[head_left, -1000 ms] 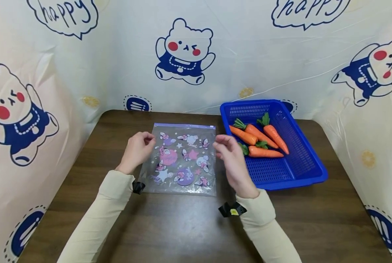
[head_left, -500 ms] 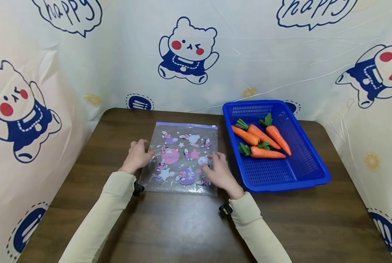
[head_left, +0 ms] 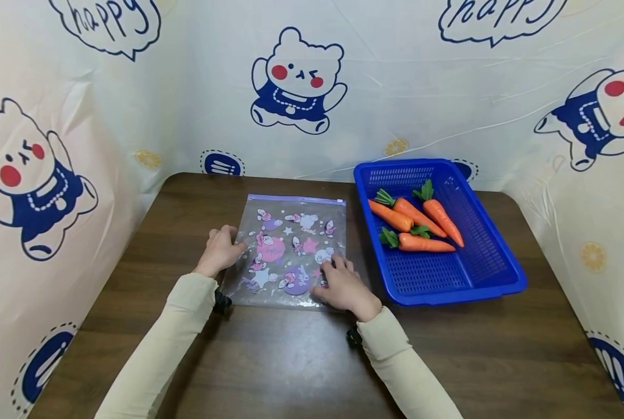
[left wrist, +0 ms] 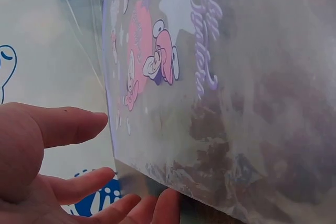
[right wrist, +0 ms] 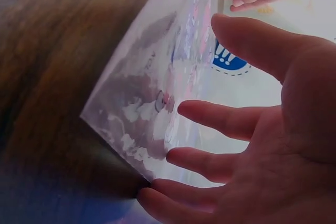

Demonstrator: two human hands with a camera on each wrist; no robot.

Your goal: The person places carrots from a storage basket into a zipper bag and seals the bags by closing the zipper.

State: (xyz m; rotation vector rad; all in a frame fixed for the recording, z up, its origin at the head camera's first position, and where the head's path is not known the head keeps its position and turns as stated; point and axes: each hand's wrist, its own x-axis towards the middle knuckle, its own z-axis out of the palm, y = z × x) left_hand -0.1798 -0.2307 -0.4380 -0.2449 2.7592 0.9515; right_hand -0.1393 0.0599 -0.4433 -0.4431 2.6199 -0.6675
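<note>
A clear zip bag [head_left: 288, 256] with pink and purple cartoon prints lies flat on the table, its purple zip edge at the far side. My left hand [head_left: 219, 250] is at the bag's left edge, thumb over it and fingers spread apart beside the edge in the left wrist view. Over the bag's lower right part is my right hand [head_left: 346, 288], its fingers spread, with fingertips right at the plastic near the right edge. In the right wrist view, the bag's near corner [right wrist: 100, 111] shows by the fingers. Neither hand grips anything.
To the right of the bag stands a blue plastic basket [head_left: 448, 279] holding several orange carrots [head_left: 424, 243] with green tops. The brown wooden table [head_left: 291, 361] ends at a printed curtain [head_left: 197, 87] behind and on both sides.
My right hand has moved from beside the bag's right edge, left and nearer, over its lower right part. The left hand has shifted slightly nearer. The bag and basket have stayed put.
</note>
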